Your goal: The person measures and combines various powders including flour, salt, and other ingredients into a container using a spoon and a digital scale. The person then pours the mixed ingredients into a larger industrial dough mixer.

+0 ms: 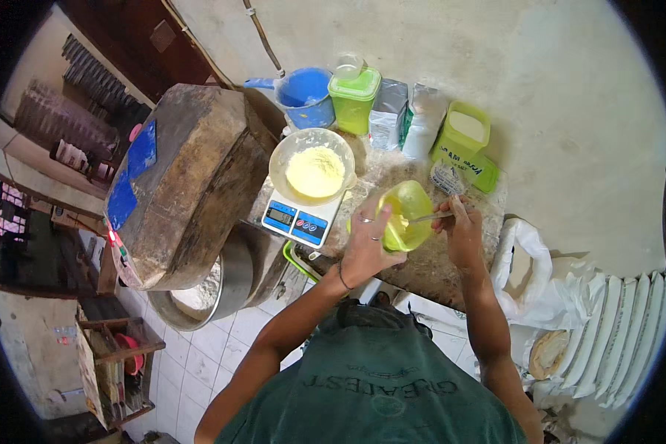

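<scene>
Green tub (420, 197) in left hand (370, 242)

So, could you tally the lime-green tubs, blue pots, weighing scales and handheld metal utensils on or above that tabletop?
Lime-green tubs: 3 (hand-held tub, lidded tub, back-right tub)
Blue pot: 1
Weighing scale: 1
Metal utensil: 1
Total: 6

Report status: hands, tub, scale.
Left hand holding green tub. Right hand holding spoon, tip inside tub. Bowl of yellow powder occupying scale.
</scene>
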The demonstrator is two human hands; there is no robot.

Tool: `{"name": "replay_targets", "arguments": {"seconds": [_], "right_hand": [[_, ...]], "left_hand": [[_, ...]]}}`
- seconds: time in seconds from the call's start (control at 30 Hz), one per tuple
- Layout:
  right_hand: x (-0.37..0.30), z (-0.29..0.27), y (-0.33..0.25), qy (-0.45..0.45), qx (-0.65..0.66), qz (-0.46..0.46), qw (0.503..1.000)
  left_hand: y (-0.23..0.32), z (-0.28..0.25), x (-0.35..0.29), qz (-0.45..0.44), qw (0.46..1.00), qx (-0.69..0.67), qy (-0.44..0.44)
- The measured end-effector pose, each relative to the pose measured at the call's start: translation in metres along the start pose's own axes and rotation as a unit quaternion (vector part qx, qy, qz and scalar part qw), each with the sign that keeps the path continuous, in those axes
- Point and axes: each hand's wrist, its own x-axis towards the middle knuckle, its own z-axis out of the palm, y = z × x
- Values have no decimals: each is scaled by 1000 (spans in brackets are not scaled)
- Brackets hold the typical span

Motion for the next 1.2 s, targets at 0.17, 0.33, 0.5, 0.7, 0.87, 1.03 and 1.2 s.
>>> {"name": "replay_targets", "arguments": {"seconds": [0.17,0.33,0.5,0.7,0.87,1.03,1.2], "right_hand": [[12,2,-22,-30,16,-9,999],[29,14,-47,-41,30,-23,998],[52,47,-66,-69,14,-28,997],[82,128,-59,-140,-86,-87,983],[83,170,-34,-195,-343,-197,897],[42,153,-77,-155,-341,-363,853],[-14,84,-117,-159,-297,-237,911]], "left_hand": [[-8,1,-6,-140,988,-45,41],[0,-13,1,-209,967,-111,94],[6,-25,-5,-259,950,-138,102],[9,-31,-21,-290,942,-139,93],[3,-32,-21,-279,932,-218,73],[-10,-33,-19,-227,974,-24,1],[-8,-38,-6,-212,961,-180,12]]}}
